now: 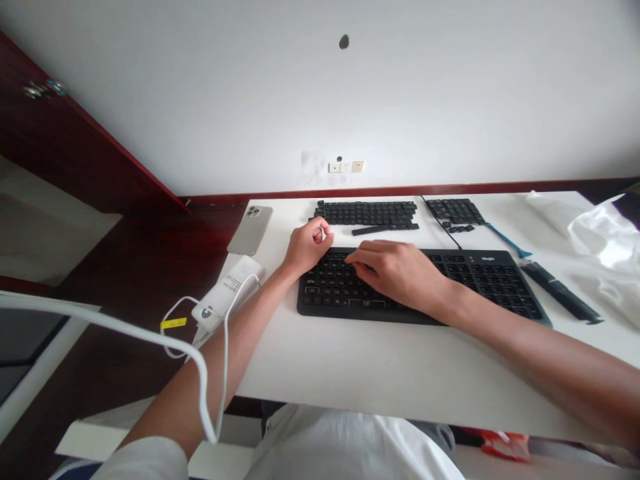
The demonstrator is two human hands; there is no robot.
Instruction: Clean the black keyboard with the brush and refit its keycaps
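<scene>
Atop black keyboard | right hand touching keys | left hand just above its edge

Two hands, one keyboard, one phone.

Black keyboard lies flat under the right hand, left hand over its top-left edge; loose black keycaps sit in rows just beyond both hands.
</scene>
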